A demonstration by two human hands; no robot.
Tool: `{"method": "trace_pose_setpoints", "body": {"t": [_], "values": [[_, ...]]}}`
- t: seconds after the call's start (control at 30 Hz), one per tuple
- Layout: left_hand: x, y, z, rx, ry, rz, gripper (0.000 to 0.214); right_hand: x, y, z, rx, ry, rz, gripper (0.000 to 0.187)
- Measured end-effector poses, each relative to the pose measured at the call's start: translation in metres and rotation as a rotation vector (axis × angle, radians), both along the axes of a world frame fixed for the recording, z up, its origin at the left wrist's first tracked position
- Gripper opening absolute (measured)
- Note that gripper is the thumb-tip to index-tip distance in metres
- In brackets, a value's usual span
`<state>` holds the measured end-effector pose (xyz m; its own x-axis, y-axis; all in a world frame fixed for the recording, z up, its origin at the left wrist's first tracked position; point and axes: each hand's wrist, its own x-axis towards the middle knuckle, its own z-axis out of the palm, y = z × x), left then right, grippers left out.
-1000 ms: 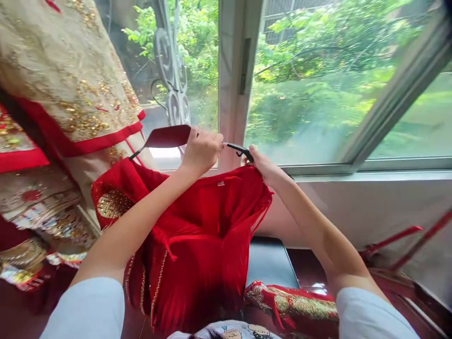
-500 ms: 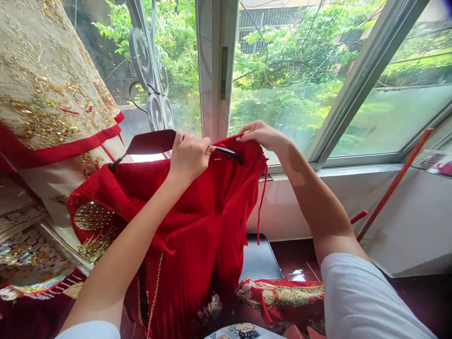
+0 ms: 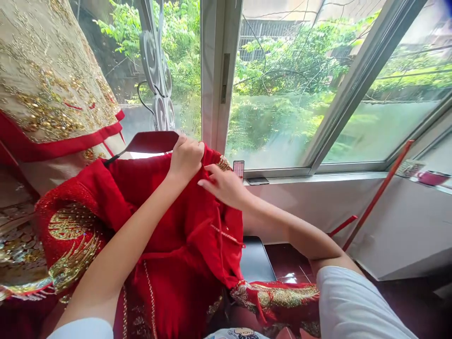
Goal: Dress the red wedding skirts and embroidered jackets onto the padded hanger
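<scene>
A red jacket [image 3: 165,216] with gold embroidery hangs on a dark clothes hanger [image 3: 151,142], whose hook [image 3: 143,96] points up toward the window. My left hand [image 3: 187,157] is closed in a fist around the hanger's middle at the collar. The hanger's right end is hidden under the red cloth. Close beside my left hand, my right hand [image 3: 226,186] is over the jacket's right shoulder. Its thumb and fingers are apart, lying against the cloth. A gold chain-like trim [image 3: 150,294] runs down the jacket front.
A cream and gold embroidered garment [image 3: 52,80] with red edging hangs at left. A phone [image 3: 238,169] leans upright on the sill by a dark flat object [image 3: 257,181]. Below are a black seat [image 3: 257,259] and red-gold embroidered cloth [image 3: 282,296]. A red pole [image 3: 379,193] leans at right.
My right hand has moved left and down, close to my left hand. The jacket's right shoulder, held out before, now covers the hanger's end. My left hand keeps its grip.
</scene>
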<state>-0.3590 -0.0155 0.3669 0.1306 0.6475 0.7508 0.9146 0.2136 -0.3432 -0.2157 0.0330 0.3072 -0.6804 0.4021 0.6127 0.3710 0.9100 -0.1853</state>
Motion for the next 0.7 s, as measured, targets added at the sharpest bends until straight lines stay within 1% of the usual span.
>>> {"method": "trace_pose_setpoints", "body": {"t": [0.07,0.1,0.13,0.17,0.23,0.3,0.33,0.37,0.47,0.5,0.53,0.57,0.6,0.67,0.7], "values": [[0.001,0.0,0.0,-0.006,-0.013,-0.013,0.024,0.006,0.026,0.014,-0.058,0.244,0.057,0.031],[0.003,0.0,0.0,-0.015,-0.021,-0.012,0.023,0.008,0.038,0.022,-0.07,0.341,0.098,0.031],[0.006,-0.001,0.0,-0.028,-0.032,-0.022,0.022,0.008,0.048,0.028,-0.088,0.394,0.154,0.034],[0.009,-0.005,-0.001,-0.04,-0.046,-0.053,0.022,0.007,0.056,0.032,-0.116,0.392,0.225,0.038],[0.015,-0.019,-0.003,-0.027,-0.084,-0.154,0.025,-0.001,0.066,0.031,-0.198,0.311,0.345,0.044],[0.02,-0.045,-0.006,0.04,-0.109,-0.21,0.028,-0.01,0.07,0.023,-0.25,0.261,0.376,0.045],[0.02,-0.061,-0.007,0.085,-0.114,-0.193,0.028,-0.014,0.071,0.019,-0.256,0.255,0.366,0.045],[0.019,-0.08,-0.008,0.133,-0.12,-0.144,0.027,-0.016,0.071,0.016,-0.255,0.252,0.355,0.045],[0.003,-0.143,-0.006,0.297,-0.19,0.105,0.022,-0.016,0.073,0.013,-0.228,0.233,0.35,0.043],[-0.007,-0.163,-0.004,0.347,-0.243,0.196,0.023,-0.015,0.072,0.012,-0.202,0.257,0.347,0.042],[-0.019,-0.181,-0.004,0.353,-0.314,0.262,0.027,-0.013,0.07,0.011,-0.164,0.314,0.329,0.042],[-0.031,-0.196,-0.003,0.321,-0.404,0.288,0.032,-0.011,0.068,0.008,-0.114,0.405,0.287,0.042],[-0.044,-0.206,-0.004,0.26,-0.505,0.276,0.037,-0.009,0.064,0.002,-0.054,0.522,0.22,0.041],[-0.066,-0.216,-0.006,0.14,-0.628,0.241,0.039,-0.004,0.056,-0.015,0.084,0.719,0.067,0.035],[-0.073,-0.216,-0.007,0.104,-0.654,0.237,0.039,-0.001,0.051,-0.026,0.154,0.748,0.012,0.032]]}}
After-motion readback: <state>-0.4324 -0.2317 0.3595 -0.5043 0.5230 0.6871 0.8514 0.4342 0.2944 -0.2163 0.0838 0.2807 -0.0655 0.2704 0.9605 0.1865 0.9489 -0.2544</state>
